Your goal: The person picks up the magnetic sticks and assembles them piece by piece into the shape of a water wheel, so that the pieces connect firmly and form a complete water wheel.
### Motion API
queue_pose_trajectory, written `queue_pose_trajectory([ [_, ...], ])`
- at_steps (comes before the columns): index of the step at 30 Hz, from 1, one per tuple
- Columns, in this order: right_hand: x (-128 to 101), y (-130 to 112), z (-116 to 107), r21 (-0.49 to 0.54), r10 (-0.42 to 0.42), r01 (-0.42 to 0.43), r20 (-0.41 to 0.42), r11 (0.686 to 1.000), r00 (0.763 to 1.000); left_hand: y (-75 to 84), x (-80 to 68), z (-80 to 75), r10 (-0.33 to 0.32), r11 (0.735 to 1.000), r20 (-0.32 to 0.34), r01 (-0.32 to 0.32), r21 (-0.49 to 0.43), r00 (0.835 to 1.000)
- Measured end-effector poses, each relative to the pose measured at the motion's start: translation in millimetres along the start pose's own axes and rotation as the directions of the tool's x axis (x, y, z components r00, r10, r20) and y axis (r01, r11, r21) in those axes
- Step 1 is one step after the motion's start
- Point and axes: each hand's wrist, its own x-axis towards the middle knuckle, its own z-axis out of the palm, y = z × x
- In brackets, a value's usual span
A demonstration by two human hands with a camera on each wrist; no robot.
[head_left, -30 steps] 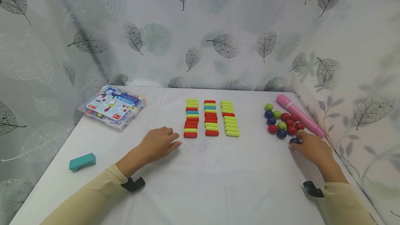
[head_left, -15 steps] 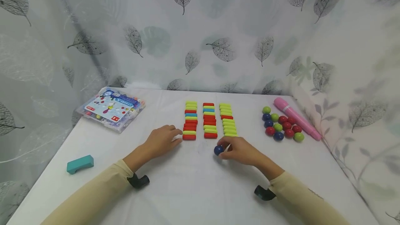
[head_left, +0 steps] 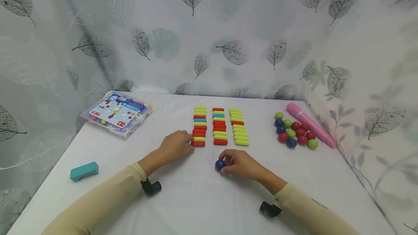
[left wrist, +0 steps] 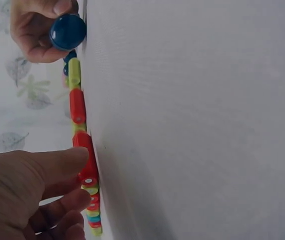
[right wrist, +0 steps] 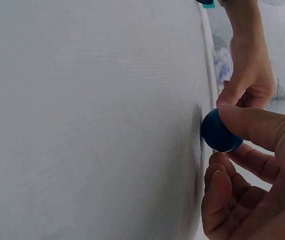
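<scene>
My right hand (head_left: 243, 164) pinches a dark blue ball (head_left: 220, 165) between thumb and fingers, over the table in front of the stick columns. The right wrist view shows the same blue ball (right wrist: 220, 131) under the thumb. My left hand (head_left: 174, 146) is at the near end of the left column of sticks, its thumb and fingers loosely bent by the near red stick (head_left: 198, 144). In the left wrist view the thumb overlaps that red stick (left wrist: 85, 162); a firm hold does not show. Beside it lie a middle column (head_left: 219, 128) and a mostly yellow-green right column (head_left: 239, 130).
Red, blue and green balls (head_left: 299, 132) lie grouped at the right, beside a pink pen-shaped tube (head_left: 310, 124). A clear plastic box with a printed label (head_left: 119, 111) sits at the back left. A teal block (head_left: 84, 171) lies at the left. A patterned curtain hangs behind.
My right hand has taken a blue ball from the group at the right and carried it left to the front of the columns. My left hand has moved slightly right, up to the near red stick.
</scene>
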Motion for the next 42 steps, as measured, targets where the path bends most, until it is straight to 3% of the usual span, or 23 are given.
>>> queue_pose_trajectory([
  [8, -2.5, 0.8, -0.4, -0.004, -0.021, 0.021, -0.007, 1.0, 1.0, 4.0, 6.8, 3.0, -0.043, 0.999, 0.015, 0.043, 0.001, 0.999],
  [14, -3.4, 2.0, 0.3, 0.019, -0.017, 0.017, -0.004, 1.0, 1.0, -0.4, 6.4, 9.6, -0.092, 0.988, -0.017, 0.09, -0.125, 0.996],
  [20, -3.8, 3.5, 0.9, 0.043, 0.001, -0.001, -0.011, 0.999, 1.0, -4.1, 3.6, 15.0, -0.095, 0.956, -0.012, 0.088, -0.279, 0.995],
  [23, -4.0, 3.4, 1.1, 0.044, -0.001, 0.001, -0.014, 0.999, 1.0, -4.3, -0.9, 15.8, -0.115, 0.898, 0.036, 0.12, -0.424, 0.993],
  [25, -4.0, 3.4, 1.3, 0.044, 0.003, -0.003, -0.015, 0.999, 1.0, -3.2, -7.4, 16.4, -0.126, 0.829, 0.082, 0.15, -0.539, 0.989],
  [29, -4.3, 4.8, 1.5, 0.056, 0.024, -0.024, -0.012, 0.998, 1.0, 3.8, -23.8, 19.0, -0.11, 0.66, 0.191, 0.215, -0.72, 0.975],
  [31, -4.7, 5.9, 1.2, 0.061, 0.035, -0.034, -0.014, 0.998, 0.999, 9.3, -29.8, 20.9, -0.095, 0.607, 0.231, 0.241, -0.757, 0.968],
  [34, -4.7, 7.4, 0.6, 0.067, 0.036, -0.035, -0.022, 0.997, 0.999, 19.4, -33.6, 22.8, -0.082, 0.585, 0.259, 0.257, -0.77, 0.962],
  [38, -3.5, 8.6, 0.8, 0.08, 0.021, -0.018, -0.027, 0.997, 0.999, 30.1, -33.6, 25.2, -0.088, 0.578, 0.265, 0.266, -0.771, 0.96],
  [42, -4.8, 10.1, 0.1, 0.101, 0.009, -0.006, -0.026, 0.995, 1.0, 33.4, -34.9, 28.7, -0.114, 0.545, 0.272, 0.289, -0.787, 0.956],
])
